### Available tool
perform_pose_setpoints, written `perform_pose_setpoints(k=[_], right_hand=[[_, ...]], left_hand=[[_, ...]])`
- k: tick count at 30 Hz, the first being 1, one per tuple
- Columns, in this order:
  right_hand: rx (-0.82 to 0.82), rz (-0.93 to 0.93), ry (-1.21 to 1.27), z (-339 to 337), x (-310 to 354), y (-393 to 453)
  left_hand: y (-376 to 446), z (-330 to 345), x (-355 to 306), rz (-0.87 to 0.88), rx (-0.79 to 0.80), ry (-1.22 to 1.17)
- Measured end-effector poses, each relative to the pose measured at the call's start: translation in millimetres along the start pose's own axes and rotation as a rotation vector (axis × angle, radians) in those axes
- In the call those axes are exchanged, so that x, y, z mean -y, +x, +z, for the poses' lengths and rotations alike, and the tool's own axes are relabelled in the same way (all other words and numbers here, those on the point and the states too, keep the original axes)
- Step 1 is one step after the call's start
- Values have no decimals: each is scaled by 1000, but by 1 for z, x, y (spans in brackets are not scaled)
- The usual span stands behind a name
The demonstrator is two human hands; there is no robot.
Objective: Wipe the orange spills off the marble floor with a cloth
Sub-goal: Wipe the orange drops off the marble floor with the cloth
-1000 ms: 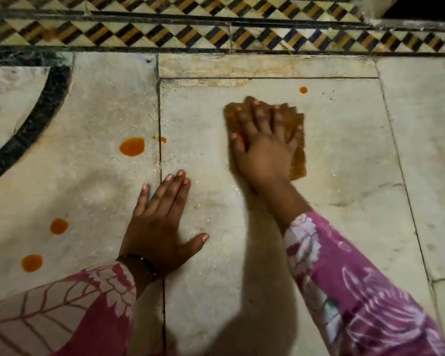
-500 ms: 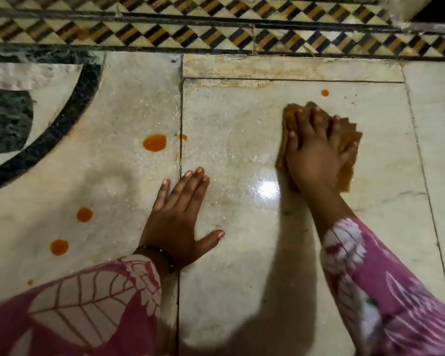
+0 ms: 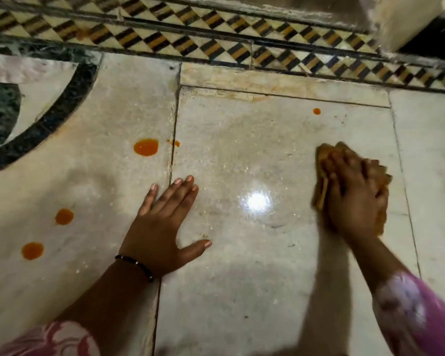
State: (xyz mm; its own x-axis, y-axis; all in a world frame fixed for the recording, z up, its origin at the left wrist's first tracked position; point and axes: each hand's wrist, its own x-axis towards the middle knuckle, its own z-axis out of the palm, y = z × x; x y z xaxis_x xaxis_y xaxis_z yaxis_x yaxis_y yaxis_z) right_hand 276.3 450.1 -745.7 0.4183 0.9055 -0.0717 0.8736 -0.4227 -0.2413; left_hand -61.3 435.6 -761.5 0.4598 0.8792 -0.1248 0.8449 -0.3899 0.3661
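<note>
My right hand presses flat on a folded orange-brown cloth at the right side of a pale marble slab; hand and cloth are blurred. My left hand lies flat on the floor, fingers spread, holding nothing. Orange spills sit on the marble: a large drop left of the slab joint, a tiny one at the joint, a small dot above the cloth, and two drops at the left.
A checkered black, yellow and white border runs along the top. A dark curved inlay arcs at the upper left. A pale wall corner stands at the top right. A bright light glare reflects between my hands.
My right hand has slid the cloth to the right and toward me across the slab. The left hand stays planted. The view has shifted, so the floor appears further right.
</note>
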Motion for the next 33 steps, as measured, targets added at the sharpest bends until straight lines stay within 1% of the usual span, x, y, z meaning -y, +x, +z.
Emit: perform_pose_setpoints(k=[2, 3, 4, 6, 8, 10, 11, 12, 13, 16, 19, 21, 23, 26, 27, 29, 30, 31, 33], right_hand=[[-71, 163, 100, -6, 13, 50], [-73, 209, 142, -8, 23, 74], [-55, 211, 142, -8, 35, 93], [-7, 93, 79, 0, 58, 111], [41, -146, 34, 10, 72, 97], [86, -386, -17, 17, 68, 59], [111, -455, -46, 15, 58, 39], [122, -480, -68, 12, 41, 23], [119, -452, -74, 7, 24, 13], [72, -188, 2, -9, -14, 32], [9, 20, 53, -8, 8, 83], [7, 44, 61, -1, 43, 113], [49, -69, 34, 10, 82, 124], [124, -374, -27, 29, 127, 90], [138, -474, -37, 32, 128, 67], [175, -653, -64, 30, 109, 18], [186, -696, -90, 26, 88, 0], [191, -681, -108, 21, 64, -12], [176, -518, -111, 9, 24, -12]], left_hand=[[0, 2, 1, -5, -11, 1], [0, 2, 1, -6, -7, 2], [0, 2, 1, -8, 3, 9], [0, 2, 1, -10, 8, 21], [0, 1, 1, -12, 16, 11], [0, 0, 1, -15, 25, 1], [0, -2, 1, -16, 30, -4], [-1, -3, 0, -16, 33, -7], [-1, -4, 1, -17, 34, -11], [-1, -3, 0, -11, 28, -8], [-1, -1, 0, -20, 17, -9], [-1, -1, 0, -26, 23, 1], [0, 0, -1, -32, 34, 19], [0, -1, -2, -50, 51, 23], [0, -1, -2, -53, 55, 20], [0, -2, -1, -56, 65, 20], [0, -2, -1, -54, 63, 19], [1, -2, -1, -49, 58, 15], [1, -2, -1, -44, 49, 4]])
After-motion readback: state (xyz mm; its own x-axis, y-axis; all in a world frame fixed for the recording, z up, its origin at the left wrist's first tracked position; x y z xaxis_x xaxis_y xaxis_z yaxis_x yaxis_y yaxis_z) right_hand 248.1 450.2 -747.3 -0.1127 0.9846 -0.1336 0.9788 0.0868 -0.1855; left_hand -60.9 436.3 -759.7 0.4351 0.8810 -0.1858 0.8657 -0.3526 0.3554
